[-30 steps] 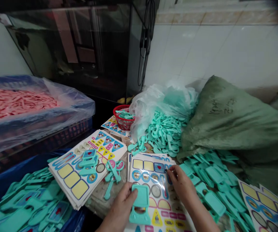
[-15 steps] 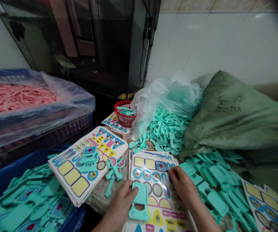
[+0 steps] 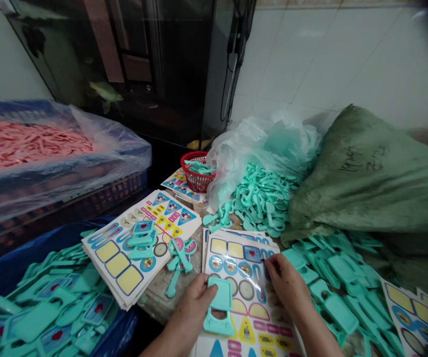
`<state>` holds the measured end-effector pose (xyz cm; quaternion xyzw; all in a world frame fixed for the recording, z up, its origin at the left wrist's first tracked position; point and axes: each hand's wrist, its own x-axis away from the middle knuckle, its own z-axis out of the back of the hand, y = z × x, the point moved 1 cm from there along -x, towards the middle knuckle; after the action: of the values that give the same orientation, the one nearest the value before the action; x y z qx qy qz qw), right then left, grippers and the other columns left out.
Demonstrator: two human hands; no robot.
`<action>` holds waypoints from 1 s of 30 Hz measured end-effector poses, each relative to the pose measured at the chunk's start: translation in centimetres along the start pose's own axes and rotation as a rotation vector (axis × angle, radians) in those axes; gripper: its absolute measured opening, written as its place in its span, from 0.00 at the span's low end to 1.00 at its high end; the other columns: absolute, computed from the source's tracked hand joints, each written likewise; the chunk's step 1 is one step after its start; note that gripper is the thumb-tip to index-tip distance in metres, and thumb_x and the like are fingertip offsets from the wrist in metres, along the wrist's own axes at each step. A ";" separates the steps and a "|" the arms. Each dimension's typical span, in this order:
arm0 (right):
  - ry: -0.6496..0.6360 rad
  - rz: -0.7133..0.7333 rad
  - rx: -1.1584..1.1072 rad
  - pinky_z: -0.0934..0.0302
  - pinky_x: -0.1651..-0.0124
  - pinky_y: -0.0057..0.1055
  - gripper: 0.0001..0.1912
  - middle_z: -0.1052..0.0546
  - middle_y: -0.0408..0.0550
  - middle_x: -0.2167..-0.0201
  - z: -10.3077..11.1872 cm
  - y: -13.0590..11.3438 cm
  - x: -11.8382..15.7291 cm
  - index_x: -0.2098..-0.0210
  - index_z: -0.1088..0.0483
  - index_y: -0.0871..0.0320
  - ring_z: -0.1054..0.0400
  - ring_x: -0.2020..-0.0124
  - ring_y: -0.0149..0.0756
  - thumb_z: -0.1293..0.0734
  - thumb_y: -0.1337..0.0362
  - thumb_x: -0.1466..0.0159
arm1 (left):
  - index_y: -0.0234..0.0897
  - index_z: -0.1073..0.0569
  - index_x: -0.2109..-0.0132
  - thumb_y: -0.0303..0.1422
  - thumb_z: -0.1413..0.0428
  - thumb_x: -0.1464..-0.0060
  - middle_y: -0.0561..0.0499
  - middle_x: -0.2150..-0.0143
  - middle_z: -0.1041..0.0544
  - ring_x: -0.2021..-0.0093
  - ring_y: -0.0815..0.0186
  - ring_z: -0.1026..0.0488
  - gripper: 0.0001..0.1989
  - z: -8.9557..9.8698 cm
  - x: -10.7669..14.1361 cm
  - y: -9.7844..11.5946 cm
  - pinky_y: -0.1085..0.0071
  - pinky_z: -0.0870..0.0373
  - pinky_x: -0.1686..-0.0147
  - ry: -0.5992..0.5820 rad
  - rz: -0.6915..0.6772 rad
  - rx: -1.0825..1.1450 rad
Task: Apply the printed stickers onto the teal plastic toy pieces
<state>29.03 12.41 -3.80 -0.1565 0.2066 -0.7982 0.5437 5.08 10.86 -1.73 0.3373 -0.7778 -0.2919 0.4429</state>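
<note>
My left hand [image 3: 195,307] is closed on a teal plastic toy piece [image 3: 219,296], gripping its left edge between thumb and fingers. The piece has a flat panel above a cut-out handle and lies over a sticker sheet [image 3: 249,287]. At the sheet's upper right, the fingertips of my right hand [image 3: 286,280] are pinched at the right corner of a blue heart sticker [image 3: 251,254]. Whether that corner has lifted off is hard to see. On the sheet stack [image 3: 112,292] to the left lie several teal pieces [image 3: 142,240], one bearing a heart sticker.
Teal pieces with pink round stickers [image 3: 179,258] lie between the stacks. Behind are a red basket [image 3: 198,184], a heap of small teal parts [image 3: 266,196] and a green sack [image 3: 370,183]. Blank teal panels [image 3: 342,312] lie right; a crate of pink parts [image 3: 110,186] stands left.
The whole view has shifted slightly, so things appear a little further right. Both hands keep nearly the same places, left on the teal piece, right at the heart sticker.
</note>
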 end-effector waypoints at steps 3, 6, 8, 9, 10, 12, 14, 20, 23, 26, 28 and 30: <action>-0.017 0.008 -0.023 0.48 0.73 0.29 0.10 0.30 0.41 0.76 0.1 -0.2 0.1 0.73 0.39 0.52 0.35 0.74 0.37 0.43 0.54 0.40 | 0.38 0.33 0.66 0.43 0.40 0.57 0.55 0.71 0.28 0.73 0.68 0.30 0.16 0.0 0.0 0.2 0.72 0.32 0.73 0.007 -0.015 -0.021; -0.017 -0.019 -0.054 0.49 0.73 0.29 0.11 0.30 0.41 0.78 0.1 -0.4 0.1 0.73 0.38 0.52 0.36 0.75 0.36 0.42 0.53 0.40 | 0.37 0.33 0.65 0.41 0.42 0.55 0.54 0.69 0.27 0.70 0.67 0.29 0.14 0.1 0.0 0.2 0.71 0.31 0.71 0.008 -0.015 -0.043; -0.006 -0.060 -0.077 0.50 0.74 0.29 0.12 0.30 0.41 0.79 0.1 -0.5 0.0 0.74 0.37 0.52 0.36 0.76 0.36 0.41 0.51 0.41 | 0.38 0.33 0.64 0.41 0.43 0.53 0.55 0.70 0.28 0.72 0.67 0.30 0.13 0.1 -0.1 0.1 0.71 0.31 0.72 -0.002 -0.013 -0.049; 0.000 -0.081 -0.092 0.51 0.75 0.29 0.13 0.30 0.41 0.79 0.2 -0.5 -0.1 0.74 0.37 0.52 0.37 0.77 0.36 0.40 0.50 0.42 | 0.38 0.33 0.64 0.41 0.43 0.53 0.56 0.71 0.28 0.72 0.68 0.30 0.13 0.1 -0.1 0.0 0.71 0.31 0.73 -0.006 -0.013 -0.052; 0.003 -0.098 -0.111 0.51 0.75 0.29 0.14 0.31 0.41 0.80 0.2 -0.6 -0.3 0.75 0.37 0.52 0.37 0.77 0.36 0.39 0.49 0.44 | 0.38 0.33 0.63 0.42 0.44 0.52 0.56 0.71 0.29 0.73 0.68 0.30 0.13 0.1 -0.2 -0.1 0.71 0.32 0.73 -0.009 -0.016 -0.056; 0.002 -0.121 -0.165 0.52 0.75 0.29 0.14 0.32 0.40 0.82 0.4 -0.9 -0.5 0.78 0.37 0.52 0.39 0.78 0.35 0.36 0.49 0.46 | 0.39 0.33 0.63 0.42 0.44 0.52 0.56 0.71 0.29 0.73 0.68 0.30 0.13 0.1 -0.4 -0.4 0.71 0.32 0.73 -0.007 -0.028 -0.068; -0.012 -0.132 -0.244 0.53 0.76 0.28 0.14 0.33 0.39 0.83 0.7 -1.5 -0.5 0.80 0.37 0.53 0.41 0.79 0.33 0.34 0.50 0.48 | 0.39 0.33 0.64 0.42 0.43 0.53 0.57 0.72 0.29 0.74 0.68 0.31 0.13 0.1 -0.5 -0.5 0.71 0.32 0.73 -0.001 -0.041 -0.088; -0.173 -0.138 -0.656 0.58 0.80 0.25 0.20 0.43 0.34 0.86 1.7 -3.9 0.7 0.77 0.41 0.54 0.53 0.85 0.26 0.35 0.44 0.47 | 0.38 0.32 0.65 0.42 0.42 0.55 0.58 0.75 0.31 0.76 0.69 0.33 0.14 0.3 -0.6 -0.7 0.72 0.34 0.75 0.005 -0.044 -0.145; -0.188 -0.145 -0.851 0.61 0.81 0.23 0.22 0.49 0.31 0.85 3.1 -4.0 0.7 0.76 0.44 0.54 0.59 0.84 0.24 0.36 0.43 0.46 | 0.38 0.32 0.63 0.41 0.43 0.54 0.56 0.73 0.29 0.75 0.69 0.32 0.14 0.4 -0.7 -1.0 0.70 0.32 0.74 0.000 -0.031 -0.150; -0.191 -0.153 -1.164 0.61 0.81 0.22 0.23 0.50 0.32 0.84 4.4 -3.8 0.6 0.79 0.45 0.56 0.61 0.83 0.22 0.30 0.47 0.48 | 0.37 0.32 0.64 0.40 0.43 0.54 0.57 0.74 0.29 0.76 0.69 0.32 0.12 0.4 -0.8 -1.2 0.71 0.32 0.74 -0.002 -0.044 -0.141; -0.184 -0.185 -1.290 0.61 0.81 0.21 0.23 0.48 0.32 0.84 4.8 -3.9 0.9 0.80 0.44 0.57 0.60 0.83 0.21 0.27 0.51 0.50 | 0.37 0.32 0.65 0.39 0.43 0.53 0.57 0.75 0.30 0.76 0.70 0.33 0.12 0.3 -0.7 -1.1 0.71 0.32 0.74 -0.011 -0.052 -0.121; -0.190 -0.227 -1.268 0.62 0.81 0.20 0.22 0.47 0.32 0.84 4.7 -4.5 1.8 0.79 0.40 0.58 0.59 0.83 0.21 0.26 0.52 0.51 | 0.37 0.32 0.65 0.39 0.43 0.53 0.57 0.75 0.30 0.76 0.70 0.33 0.12 0.2 -0.4 -0.9 0.71 0.32 0.74 -0.018 -0.054 -0.099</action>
<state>27.03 11.44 2.57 -0.5379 0.5707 -0.5567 0.2741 5.29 10.71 -2.72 0.3330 -0.7569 -0.3448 0.4441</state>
